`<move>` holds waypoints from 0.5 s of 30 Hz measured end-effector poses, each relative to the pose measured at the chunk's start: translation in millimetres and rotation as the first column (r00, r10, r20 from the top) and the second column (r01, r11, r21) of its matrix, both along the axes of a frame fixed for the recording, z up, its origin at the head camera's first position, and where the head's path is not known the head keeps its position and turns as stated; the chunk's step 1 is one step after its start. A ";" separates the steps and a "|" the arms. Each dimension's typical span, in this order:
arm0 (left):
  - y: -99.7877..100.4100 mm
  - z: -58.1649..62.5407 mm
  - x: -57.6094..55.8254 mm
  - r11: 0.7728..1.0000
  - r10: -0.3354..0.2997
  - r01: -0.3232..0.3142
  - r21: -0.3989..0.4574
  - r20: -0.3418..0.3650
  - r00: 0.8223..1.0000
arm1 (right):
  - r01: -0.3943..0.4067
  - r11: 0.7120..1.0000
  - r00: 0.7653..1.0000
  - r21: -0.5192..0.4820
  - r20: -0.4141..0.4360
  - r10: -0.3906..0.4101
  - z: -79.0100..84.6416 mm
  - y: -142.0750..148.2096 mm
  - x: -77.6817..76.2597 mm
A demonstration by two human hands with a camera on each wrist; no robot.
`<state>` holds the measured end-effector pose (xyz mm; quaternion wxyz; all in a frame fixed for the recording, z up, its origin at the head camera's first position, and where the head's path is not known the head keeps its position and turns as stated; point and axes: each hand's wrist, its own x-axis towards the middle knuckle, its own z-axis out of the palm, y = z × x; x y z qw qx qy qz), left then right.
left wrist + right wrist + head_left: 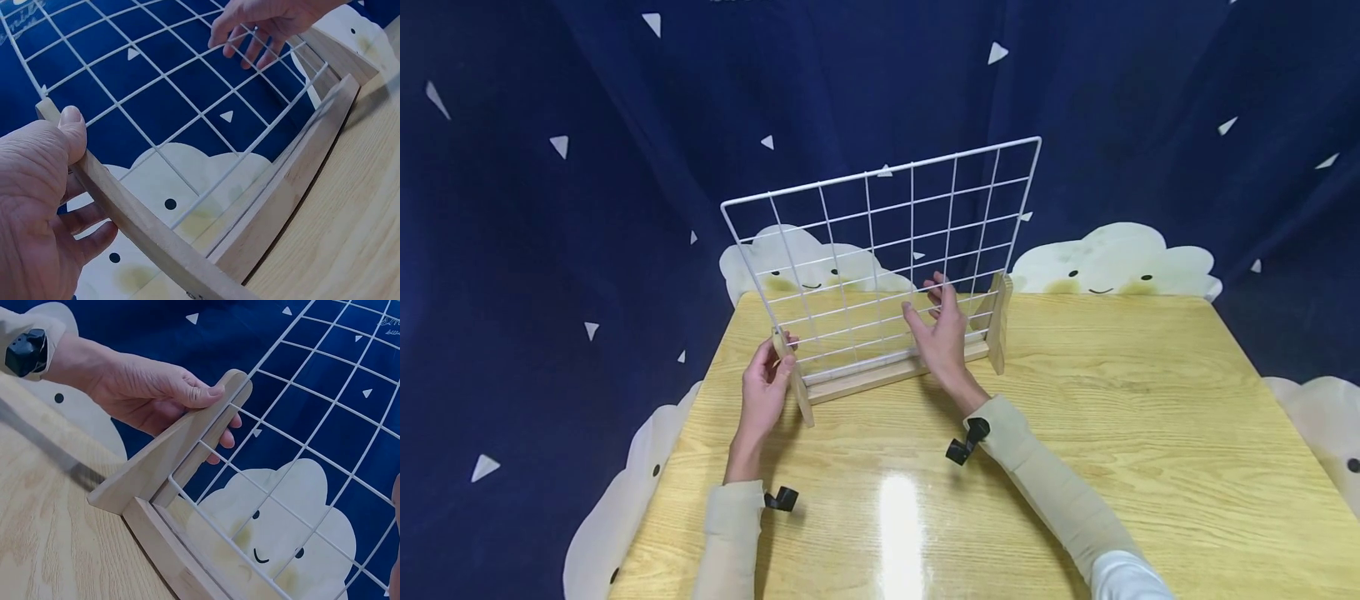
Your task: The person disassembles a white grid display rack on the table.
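A white wire grid panel (891,242) stands tilted in a wooden stand, its lower edge along the base bar (868,382). My left hand (764,387) grips the stand's left upright (805,404); in the left wrist view the thumb (73,132) lies on its near side and fingers show behind. Close to the grid's lower right part is my right hand (942,333), thumb and fingers spread, gripping nothing. Whether its fingertips touch the wires, I cannot tell. The right upright (997,325) stands beyond it. Only a sliver of the right hand (395,537) enters the right wrist view.
The stand rests on a light wood-grain table (1120,417), toward its back edge. Behind hangs a dark blue curtain (880,83) with white triangles and smiling clouds (1112,262). A black wrist mount (967,442) sticks out from the right sleeve, another (782,499) from the left.
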<state>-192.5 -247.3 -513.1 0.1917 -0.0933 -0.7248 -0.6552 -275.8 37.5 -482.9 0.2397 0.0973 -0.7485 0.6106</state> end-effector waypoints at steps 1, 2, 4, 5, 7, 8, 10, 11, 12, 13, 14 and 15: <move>0.2 0.3 -0.2 1.000 0.000 0.000 0.005 0.001 1.000 | 0.000 1.000 1.000 -0.007 0.000 0.000 0.4 0.1 -0.2; 0.3 0.5 -0.4 1.000 0.001 -0.001 0.008 0.002 1.000 | 0.002 1.000 1.000 -0.012 -0.004 -0.002 0.7 0.1 -0.8; 0.7 0.7 -1.1 1.000 0.006 -0.007 0.018 0.011 1.000 | 0.007 1.000 1.000 -0.016 -0.020 -0.007 2.3 0.0 -2.1; 0.8 0.7 -1.6 1.000 0.009 -0.009 0.026 0.015 1.000 | 0.011 1.000 0.999 -0.014 -0.032 -0.011 3.7 -0.1 -2.9; 0.8 1.0 -2.1 0.999 0.012 -0.013 0.040 0.022 1.000 | 0.014 1.000 0.998 -0.009 -0.057 -0.015 8.1 -0.3 -4.3; 1.0 1.6 -2.0 0.999 0.013 -0.014 0.048 0.024 1.000 | 0.014 1.000 0.997 -0.006 -0.070 -0.014 10.5 -0.5 -5.1; 1.6 3.6 -1.2 0.998 0.014 -0.015 0.061 0.024 1.000 | 0.015 1.000 0.996 0.006 -0.088 -0.015 16.0 -0.8 -5.9; 2.9 7.0 0.7 0.998 0.012 -0.013 0.065 0.024 1.000 | 0.013 1.000 0.996 0.008 -0.092 -0.012 18.6 -0.8 -6.0; 4.2 10.4 2.6 0.998 0.011 -0.012 0.067 0.024 1.000 | 0.012 1.000 0.996 0.009 -0.093 -0.011 20.9 -0.8 -5.8; 5.3 13.7 4.6 0.998 0.010 -0.011 0.066 0.024 1.000 | 0.012 1.000 0.996 0.012 -0.092 -0.010 22.8 -0.7 -5.7; 6.9 17.1 6.6 0.998 0.008 -0.009 0.068 0.026 1.000 | 0.014 1.000 0.996 0.015 -0.088 -0.013 24.4 -0.7 -5.3; 8.2 20.1 8.4 0.998 0.006 -0.007 0.067 0.023 1.000 | 0.018 1.000 0.996 0.016 -0.083 -0.016 25.6 -0.4 -5.1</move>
